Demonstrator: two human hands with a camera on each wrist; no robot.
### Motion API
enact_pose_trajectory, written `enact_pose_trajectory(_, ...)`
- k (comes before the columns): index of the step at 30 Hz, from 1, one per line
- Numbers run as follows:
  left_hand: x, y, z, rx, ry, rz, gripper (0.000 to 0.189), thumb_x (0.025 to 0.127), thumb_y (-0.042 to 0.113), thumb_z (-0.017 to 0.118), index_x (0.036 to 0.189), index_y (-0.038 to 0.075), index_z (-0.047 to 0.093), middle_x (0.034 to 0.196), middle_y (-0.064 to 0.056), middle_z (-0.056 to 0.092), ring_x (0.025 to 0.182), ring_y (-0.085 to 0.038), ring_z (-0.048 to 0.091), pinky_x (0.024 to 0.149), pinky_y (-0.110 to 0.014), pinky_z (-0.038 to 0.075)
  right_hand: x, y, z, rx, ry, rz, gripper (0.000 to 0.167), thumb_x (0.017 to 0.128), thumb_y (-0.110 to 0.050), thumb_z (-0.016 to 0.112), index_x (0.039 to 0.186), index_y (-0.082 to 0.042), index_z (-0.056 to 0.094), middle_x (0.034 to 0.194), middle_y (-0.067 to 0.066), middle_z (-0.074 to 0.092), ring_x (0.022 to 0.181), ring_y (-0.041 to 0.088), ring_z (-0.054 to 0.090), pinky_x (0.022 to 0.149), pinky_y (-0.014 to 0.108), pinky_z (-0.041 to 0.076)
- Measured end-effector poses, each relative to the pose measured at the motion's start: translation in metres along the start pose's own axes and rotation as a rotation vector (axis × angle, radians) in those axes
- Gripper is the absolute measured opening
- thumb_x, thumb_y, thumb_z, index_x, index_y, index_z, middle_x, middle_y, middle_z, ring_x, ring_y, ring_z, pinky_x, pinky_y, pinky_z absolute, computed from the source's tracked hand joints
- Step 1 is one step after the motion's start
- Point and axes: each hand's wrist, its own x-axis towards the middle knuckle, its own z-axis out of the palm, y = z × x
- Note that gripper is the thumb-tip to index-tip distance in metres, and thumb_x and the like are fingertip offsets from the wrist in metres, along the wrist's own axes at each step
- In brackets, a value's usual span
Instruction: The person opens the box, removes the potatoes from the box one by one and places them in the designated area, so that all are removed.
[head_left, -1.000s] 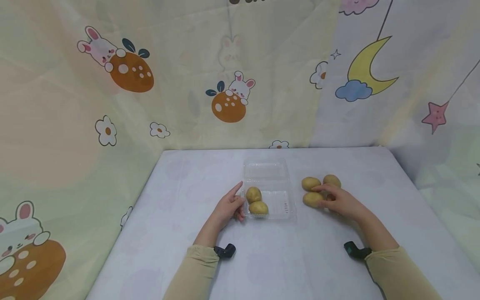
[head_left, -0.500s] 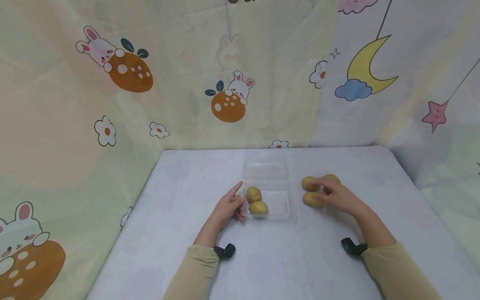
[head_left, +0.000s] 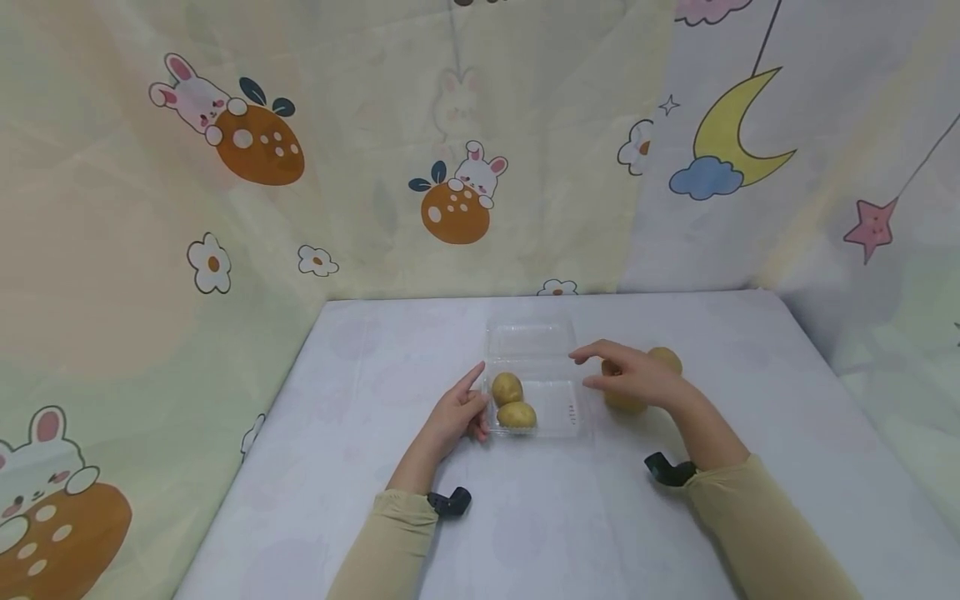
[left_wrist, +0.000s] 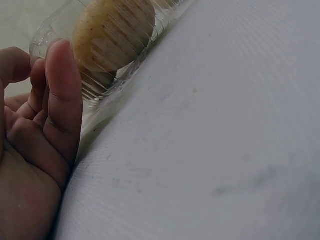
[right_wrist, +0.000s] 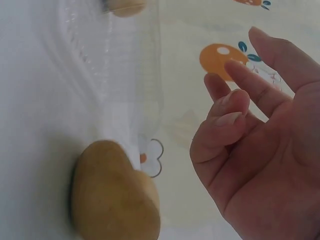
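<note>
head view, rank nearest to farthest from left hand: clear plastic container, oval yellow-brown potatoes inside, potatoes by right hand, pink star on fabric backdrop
1. Clear plastic container, beside the left hand
2. Oval yellow-brown potatoes inside, container's left side; between them, too close to call
3. Potatoes by the right hand, right of container
4. Pink star, backdrop's far right

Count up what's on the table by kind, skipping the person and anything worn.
Clear container: 1
Potatoes: 5 (2 in the container, 3 beside it, partly hidden by the right hand)
Total: 6
</note>
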Motion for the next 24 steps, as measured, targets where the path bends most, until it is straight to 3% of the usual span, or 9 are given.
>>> enact_pose_trajectory(5, -0.001, -0.001, -0.001, 0.000, 0.005, -0.003, 0.065, 0.098, 0.028, 0.060, 0.154, 0.040, 0.029, 0.070, -0.005, 0.058, 0.056, -0.018, 0.062, 0.055, -0.035, 0.060, 0.016, -0.015, 0.001, 0.014, -0.099, 0.040, 0.042, 0.091, -0.044, 0.068, 0.131, -0.034, 0.058, 0.128, 0.001, 0.062, 0.093, 0.019, 0.053, 0.076, 0.030, 0.050)
enact_pose_trajectory(11, -0.002, 0.000, -0.001, 0.006, 0.001, 0.015, 0.066, 0.098, 0.027, 0.060, 0.155, 0.038, 0.029, 0.070, -0.004, 0.058, 0.056, -0.017, 0.063, 0.055, -0.037, 0.061, 0.040, -0.027, 0.003, 0.071, -0.220, 0.055, 0.041, 0.092, -0.045, 0.067, 0.131, -0.042, 0.056, 0.135, 0.002, 0.059, 0.079, 0.026, 0.056, 0.066, 0.035, 0.054)
enact_pose_trajectory(16, -0.001, -0.001, -0.002, 0.010, 0.000, 0.017, 0.066, 0.098, 0.028, 0.060, 0.155, 0.038, 0.029, 0.070, -0.004, 0.059, 0.056, -0.018, 0.063, 0.056, -0.037, 0.061, 0.058, -0.032, 0.008, 0.071, -0.287, 0.040, 0.043, 0.090, -0.051, 0.067, 0.131, -0.045, 0.055, 0.136, -0.001, 0.059, 0.082, 0.031, 0.059, 0.068, 0.036, 0.054)
enact_pose_trajectory(24, -0.001, 0.001, -0.001, -0.009, -0.017, 0.011, 0.066, 0.099, 0.025, 0.059, 0.156, 0.036, 0.027, 0.069, -0.004, 0.057, 0.055, -0.017, 0.062, 0.055, -0.034, 0.060, 0.082, -0.034, 0.021, 0.055, -0.361, 0.007, 0.044, 0.091, -0.046, 0.068, 0.133, -0.042, 0.055, 0.139, 0.001, 0.058, 0.068, 0.020, 0.056, 0.064, 0.037, 0.055)
